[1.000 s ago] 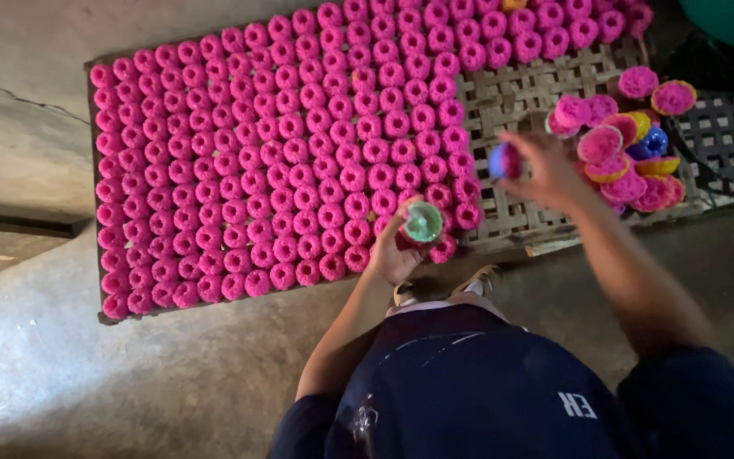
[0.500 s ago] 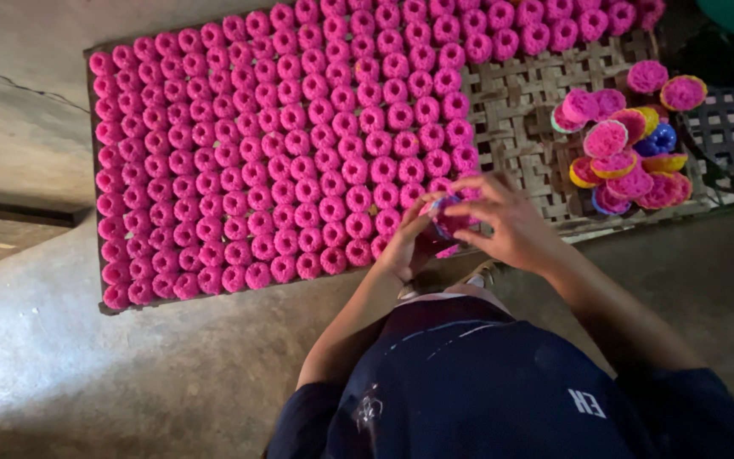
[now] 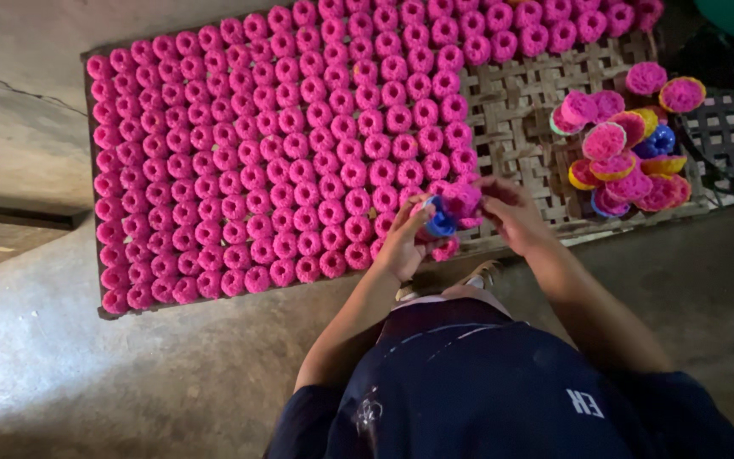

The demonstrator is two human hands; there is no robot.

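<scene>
Both hands' fingers (image 3: 418,223) clamped on blue-pink cup (image 3: 443,219) — pink rows (image 3: 265,161), loose pile (image 3: 626,153) around.

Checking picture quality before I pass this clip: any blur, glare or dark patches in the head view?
Head view: even, soft light, no glare; the pink pieces are sharp, the hands, left and right, slightly motion-blurred; the top right corner is in deep shadow; the mat edges bow a little.

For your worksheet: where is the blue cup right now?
In the head view the blue cup sits between both hands, at the pink rows' lower right edge.
</scene>
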